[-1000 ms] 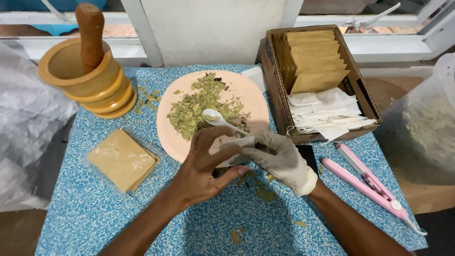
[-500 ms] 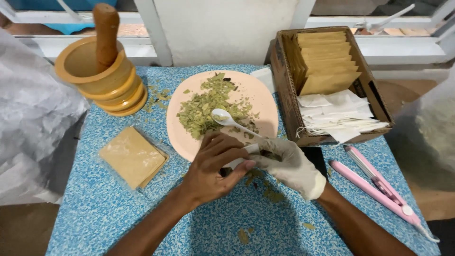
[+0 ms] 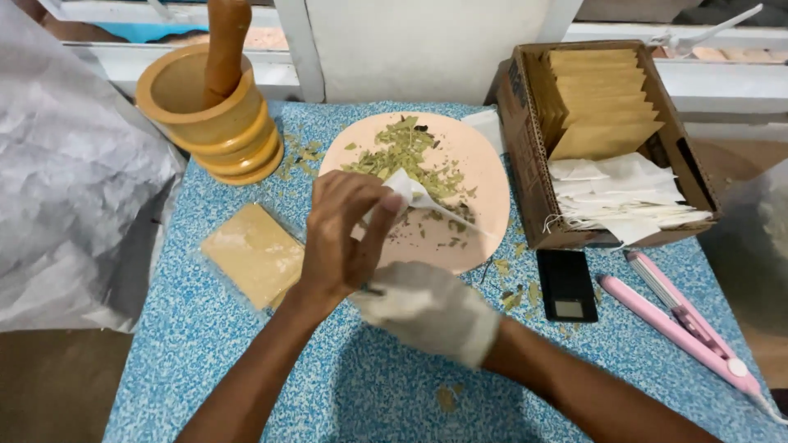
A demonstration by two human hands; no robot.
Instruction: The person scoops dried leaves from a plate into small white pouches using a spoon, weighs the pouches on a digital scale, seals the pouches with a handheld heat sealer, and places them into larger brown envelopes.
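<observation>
Head view, hands (image 3: pixel 386 262) over pink plate (image 3: pixel 484 176) (leaves), mortar (image 3: pixel 209 115), box (image 3: pixel 533 164) beside

A blue speckled surface (image 3: pixel 205 361) fills the middle. At twelve o'clock stands a white wall (image 3: pixel 427 49) with white window frames (image 3: pixel 722 82) either side. Brown floor (image 3: pixel 49 385) shows at seven o'clock.

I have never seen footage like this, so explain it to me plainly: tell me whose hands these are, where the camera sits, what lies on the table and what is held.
One camera, worn on the person's head, looks down at their own hands. The bare left hand pinches a small white paper bag; the gloved right hand is below it, its grip hidden. On the blue table lie a pink plate of crushed green leaves, a white spoon, a wooden mortar, a cardboard box and a pink sealing tool.
</observation>
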